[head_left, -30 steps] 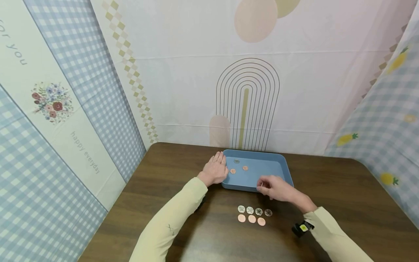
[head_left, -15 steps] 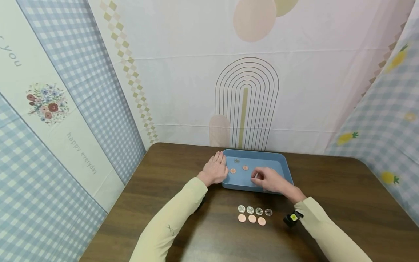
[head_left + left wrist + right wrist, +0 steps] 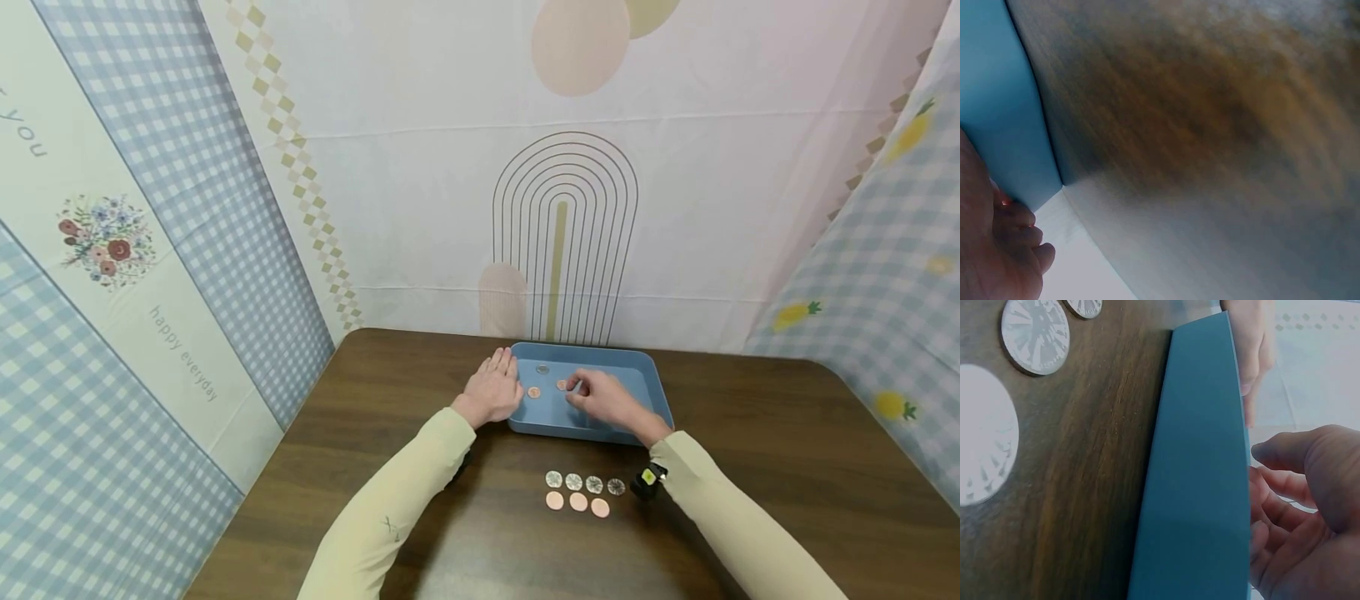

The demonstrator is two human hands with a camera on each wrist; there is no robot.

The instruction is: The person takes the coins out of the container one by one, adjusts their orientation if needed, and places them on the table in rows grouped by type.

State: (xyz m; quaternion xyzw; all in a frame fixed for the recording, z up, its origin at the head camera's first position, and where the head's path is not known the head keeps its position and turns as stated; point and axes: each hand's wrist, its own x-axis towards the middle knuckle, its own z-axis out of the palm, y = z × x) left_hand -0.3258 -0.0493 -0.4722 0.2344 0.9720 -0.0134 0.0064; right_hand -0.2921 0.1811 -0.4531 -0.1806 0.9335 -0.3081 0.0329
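Note:
My left hand (image 3: 493, 387) lies with straight fingers along the left rim of a shallow blue tray (image 3: 542, 431). My right hand (image 3: 603, 398) is over the tray's inside, thumb and fingers apart. Its fingertips are right at a copper coin (image 3: 561, 385) and partly cover it in the head view. To the left, another copper coin (image 3: 534, 392) and a silver coin (image 3: 542, 369) lie on the tray floor. In the right wrist view, the tray's front wall (image 3: 1194, 469) hides part of the right fingers (image 3: 1291, 450).
On the brown table (image 3: 405, 367), a row of several silver coins (image 3: 573, 482) lies in front of the tray. Below it is a row of three copper coins (image 3: 578, 502). A patterned cloth (image 3: 420, 208) hangs behind the table.
My right hand has moved from the tray's front rim inward and left to the copper coin. The left hand has stayed in place.

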